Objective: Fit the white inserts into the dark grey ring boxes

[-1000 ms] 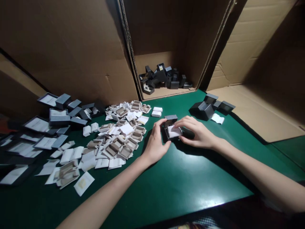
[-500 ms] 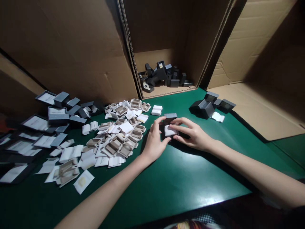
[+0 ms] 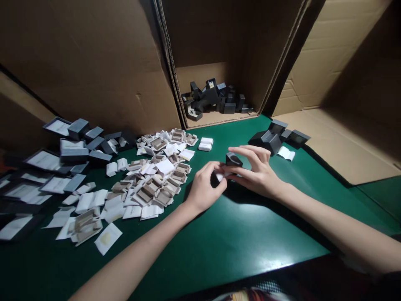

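A small black hinged box is tilted between my two hands above the green table. My right hand grips it with the thumb and lower fingers, and the index finger stretches over the top. Just left of it, the thumb and curled fingers of my left hand close around a white insert. The hands hide most of the box and part of the insert, so I cannot tell whether the insert is fully out. Beyond them lies a folded white insert on the table.
A heap of white and grey-brown card inserts spreads to the left. Several open black boxes are piled at the far left. More black boxes sit in a cardboard carton. At right stand open black boxes and a white paper.
The black box has been tipped and turned to the right. My left fingers have closed in around the white insert, and my right index finger has lifted.
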{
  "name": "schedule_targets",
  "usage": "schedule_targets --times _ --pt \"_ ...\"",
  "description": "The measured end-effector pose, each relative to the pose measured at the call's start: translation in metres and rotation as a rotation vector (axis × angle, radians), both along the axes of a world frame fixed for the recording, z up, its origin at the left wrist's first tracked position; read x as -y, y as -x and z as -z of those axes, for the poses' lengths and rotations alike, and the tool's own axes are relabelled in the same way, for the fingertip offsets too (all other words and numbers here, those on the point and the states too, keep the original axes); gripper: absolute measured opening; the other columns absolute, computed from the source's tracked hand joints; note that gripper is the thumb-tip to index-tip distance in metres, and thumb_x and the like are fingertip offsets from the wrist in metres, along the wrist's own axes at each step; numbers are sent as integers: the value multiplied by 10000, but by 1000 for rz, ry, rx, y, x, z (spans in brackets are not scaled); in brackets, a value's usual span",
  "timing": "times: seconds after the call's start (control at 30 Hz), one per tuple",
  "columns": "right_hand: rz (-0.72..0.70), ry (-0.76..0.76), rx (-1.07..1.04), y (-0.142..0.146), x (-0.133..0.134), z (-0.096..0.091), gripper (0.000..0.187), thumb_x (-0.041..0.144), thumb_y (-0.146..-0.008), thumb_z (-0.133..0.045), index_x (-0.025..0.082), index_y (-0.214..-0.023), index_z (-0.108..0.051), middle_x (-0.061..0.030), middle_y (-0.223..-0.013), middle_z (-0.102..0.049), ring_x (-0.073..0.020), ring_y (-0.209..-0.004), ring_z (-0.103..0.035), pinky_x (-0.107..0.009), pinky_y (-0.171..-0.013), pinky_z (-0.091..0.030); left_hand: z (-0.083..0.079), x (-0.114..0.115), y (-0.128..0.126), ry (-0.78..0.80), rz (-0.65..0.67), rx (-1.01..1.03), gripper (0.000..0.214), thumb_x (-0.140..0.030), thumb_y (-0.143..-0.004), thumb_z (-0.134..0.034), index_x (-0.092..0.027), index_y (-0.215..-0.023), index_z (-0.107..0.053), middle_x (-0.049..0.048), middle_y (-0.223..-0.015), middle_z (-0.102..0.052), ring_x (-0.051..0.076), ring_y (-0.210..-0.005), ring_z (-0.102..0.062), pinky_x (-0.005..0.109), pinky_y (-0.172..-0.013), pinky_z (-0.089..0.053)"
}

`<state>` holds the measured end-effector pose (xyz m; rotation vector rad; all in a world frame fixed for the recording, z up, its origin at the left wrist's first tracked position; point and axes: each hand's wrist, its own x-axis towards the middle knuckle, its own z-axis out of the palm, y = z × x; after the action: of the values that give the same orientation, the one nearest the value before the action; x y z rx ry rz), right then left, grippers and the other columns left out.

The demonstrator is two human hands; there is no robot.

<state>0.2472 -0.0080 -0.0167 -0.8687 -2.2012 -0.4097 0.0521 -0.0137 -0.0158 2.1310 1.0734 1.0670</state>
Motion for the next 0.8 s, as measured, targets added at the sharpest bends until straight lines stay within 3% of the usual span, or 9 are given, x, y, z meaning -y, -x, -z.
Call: schedule_targets --times 0.2,0.5,0.8 --pt "-189 121 -7 0 -7 1 39 204 -857 -589 193 -875 -622 -123 -1230 -565 -259 -1218 -465 -444 -919 -485 4 -2 4 13 -17 -38 72 -160 -807 -566 -188 -870 -546 30 -962 -664 183 -931 -632 300 -828 -479" --pt "-185 62 -53 6 -6 6 28 159 -851 -587 187 -848 -588 -109 -1080 -610 -265 -1170 -476 -455 -868 -522 1 -7 8 4 17 -54 36 -188 -829 -575 -191 -861 -561 20 -969 -688 173 -932 -658 274 -796 -502" --pt "-204 82 9 8 -6 1 68 149 -853 -569 185 -796 -584 -94 -999 -602 -272 -1160 -436 -466 -881 -508 6 -12 8 -129 48 8 67 -125 -786 -590 -168 -742 -616 42 -897 -714 184 -906 -681 298 -848 -526"
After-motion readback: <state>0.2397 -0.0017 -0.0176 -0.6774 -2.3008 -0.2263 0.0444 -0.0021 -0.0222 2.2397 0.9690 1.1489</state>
